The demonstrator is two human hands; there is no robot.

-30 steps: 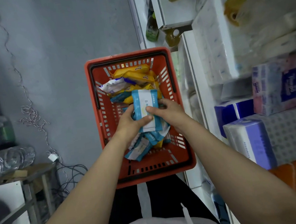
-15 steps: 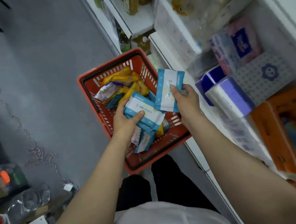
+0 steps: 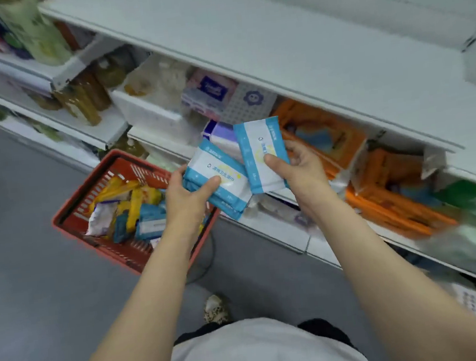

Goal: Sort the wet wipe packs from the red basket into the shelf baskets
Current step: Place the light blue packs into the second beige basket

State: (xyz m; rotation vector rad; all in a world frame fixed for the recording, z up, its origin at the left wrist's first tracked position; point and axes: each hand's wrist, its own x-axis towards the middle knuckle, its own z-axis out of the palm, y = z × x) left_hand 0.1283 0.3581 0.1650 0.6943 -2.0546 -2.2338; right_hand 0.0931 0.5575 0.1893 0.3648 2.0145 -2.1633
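**Blue wipe packs in both hands, held over basket and shelf**

Left hand [image 3: 187, 199]: fingers clenched on a stack [image 3: 221, 182] of blue-and-white wipe packs. Thumb lies across the top pack's face near its lower edge; the other fingers are under the stack and mostly hidden. Exact count not clear; at least two or three edges show. The stack tilts, its far end higher, and hangs above the near right corner of the red basket [image 3: 91, 195], partly past the rim.

Right hand [image 3: 297, 168]: fingers grasping a single pack [image 3: 262, 155]. Thumb presses the front near the middle; fingertips wrap behind its right edge. This pack stands nearly upright, just beside the stack, the near edges overlapping or touching, I cannot tell which. It sits in front of the lower shelf [image 3: 280, 228], with orange packages [image 3: 379, 195] behind and to the right.

Look of the packs: soft flat pouches, white centre panel, light blue bands at both ends, a faint yellow mark and small print on the face. Print too blurred to read.

Basket: on the grey floor [image 3: 33, 260] against the shelf base. Inside lie more packs [image 3: 134, 209], yellow, blue and one white, jumbled and overlapping.

Shelf: tissue packs [image 3: 207, 95] in white, pink and purple at the back left, brown bottles [image 3: 84, 102] further left. A wide white shelf board [image 3: 275, 44] runs above it all.
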